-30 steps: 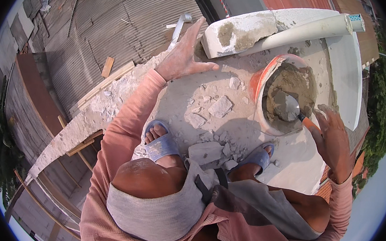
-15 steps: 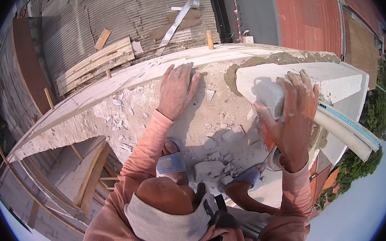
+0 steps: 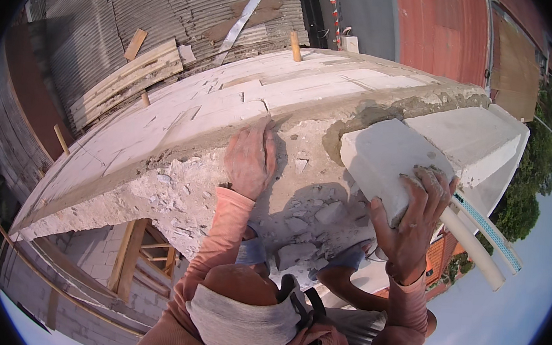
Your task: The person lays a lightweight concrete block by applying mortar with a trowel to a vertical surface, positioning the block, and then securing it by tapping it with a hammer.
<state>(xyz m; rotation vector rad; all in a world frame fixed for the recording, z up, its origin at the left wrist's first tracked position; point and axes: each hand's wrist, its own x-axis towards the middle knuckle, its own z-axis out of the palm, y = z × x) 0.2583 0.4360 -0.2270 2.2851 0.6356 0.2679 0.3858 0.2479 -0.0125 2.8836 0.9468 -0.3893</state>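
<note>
A white masonry block (image 3: 393,162) rests tilted on the rough wall top (image 3: 212,197), partly over grey mortar (image 3: 357,128). My right hand (image 3: 415,216) is closed on its near right end, fingers over the upper face and thumb on the near side. Beyond it lies another white block (image 3: 464,135), seemingly set at the wall's corner. My left hand (image 3: 249,161) leans on the wall's far edge, its fingers drawn together and bent over it; the fingertips are partly hidden.
Broken rubble (image 3: 299,252) lies around my sandalled feet. White and teal pipes (image 3: 478,234) stick out at right. Below left, wooden framing (image 3: 128,258) shows in an opening. Wooden pegs (image 3: 295,46) project from the block wall face (image 3: 197,105), above a corrugated roof (image 3: 153,7).
My right hand has brought the near end of the block toward me, turning it away from the block beyond. My left fingers have drawn together and bent over the edge.
</note>
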